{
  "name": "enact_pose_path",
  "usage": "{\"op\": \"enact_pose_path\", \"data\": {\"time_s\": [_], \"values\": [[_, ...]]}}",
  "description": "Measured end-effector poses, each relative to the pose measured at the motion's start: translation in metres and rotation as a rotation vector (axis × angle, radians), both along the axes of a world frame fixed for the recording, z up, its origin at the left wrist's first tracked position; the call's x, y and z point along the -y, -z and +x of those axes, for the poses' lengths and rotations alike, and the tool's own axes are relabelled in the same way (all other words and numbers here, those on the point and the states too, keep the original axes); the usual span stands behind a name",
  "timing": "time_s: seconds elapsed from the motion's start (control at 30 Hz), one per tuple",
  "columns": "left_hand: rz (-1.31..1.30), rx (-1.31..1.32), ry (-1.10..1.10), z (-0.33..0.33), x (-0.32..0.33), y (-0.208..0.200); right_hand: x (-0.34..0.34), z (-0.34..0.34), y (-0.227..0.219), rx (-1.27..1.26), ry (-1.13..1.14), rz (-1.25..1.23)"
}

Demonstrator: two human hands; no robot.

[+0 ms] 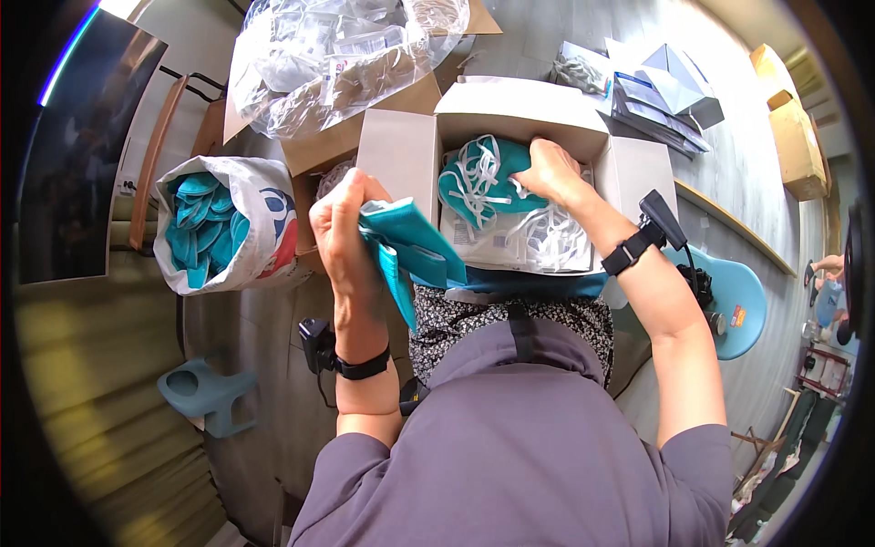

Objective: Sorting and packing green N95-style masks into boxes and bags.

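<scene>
My left hand (344,223) is closed around several folded teal cloth pieces (415,248), held up just left of an open white cardboard box (521,108). Inside that box lies a rounded teal cloth piece (510,164) with white straps looped over it. My right hand (552,173) reaches into the box and pinches the right edge of this piece; some of its fingertips are hidden. Below it in the box, a tangle of white straps (556,235) lies beside flat white packaging.
At left stands a white bag (239,187) filled with teal cloth pieces (199,228). Clear plastic packaging (337,64) bulges from a brown carton behind it. Stacked flat packages (661,100) lie at the far right. A blue stool (740,296) stands by my right arm, a grey-blue one (205,392) lower left.
</scene>
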State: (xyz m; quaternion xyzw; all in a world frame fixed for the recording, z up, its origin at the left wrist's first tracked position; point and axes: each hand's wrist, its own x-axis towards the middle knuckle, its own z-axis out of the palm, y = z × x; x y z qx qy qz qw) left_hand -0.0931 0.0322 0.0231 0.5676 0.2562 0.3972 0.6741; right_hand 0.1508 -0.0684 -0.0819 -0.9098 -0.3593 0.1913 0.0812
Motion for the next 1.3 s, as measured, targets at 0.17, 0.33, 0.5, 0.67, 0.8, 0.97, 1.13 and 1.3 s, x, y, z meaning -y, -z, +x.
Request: {"op": "enact_pose_path", "data": {"time_s": [0.17,0.33,0.5,0.67,0.8,0.97,1.13,1.3], "values": [[0.073,-0.053,0.094,0.004,-0.003,0.009,0.018,-0.012,-0.032,0.202,-0.192,0.478],[0.207,-0.276,0.114,0.021,0.005,0.009,0.042,-0.015,-0.092,0.245,-0.396,0.749],[0.44,-0.428,0.208,0.042,0.02,0.006,0.049,-0.017,-0.126,0.2,-0.47,0.828],[0.242,-0.363,0.395,0.054,0.025,0.013,0.051,-0.01,-0.133,0.056,-0.428,0.995],[0.276,-0.37,0.474,0.056,0.027,0.022,0.051,-0.001,-0.124,0.0,-0.42,1.007],[0.207,-0.405,0.322,0.066,0.04,0.02,0.043,-0.025,-0.119,-0.024,-0.314,1.136],[0.162,-0.301,0.139,0.072,0.04,0.033,0.05,-0.045,-0.099,-0.078,-0.28,0.93],[0.305,-0.386,0.15,0.072,0.047,0.026,0.05,-0.041,-0.079,-0.055,-0.312,0.964]]}}
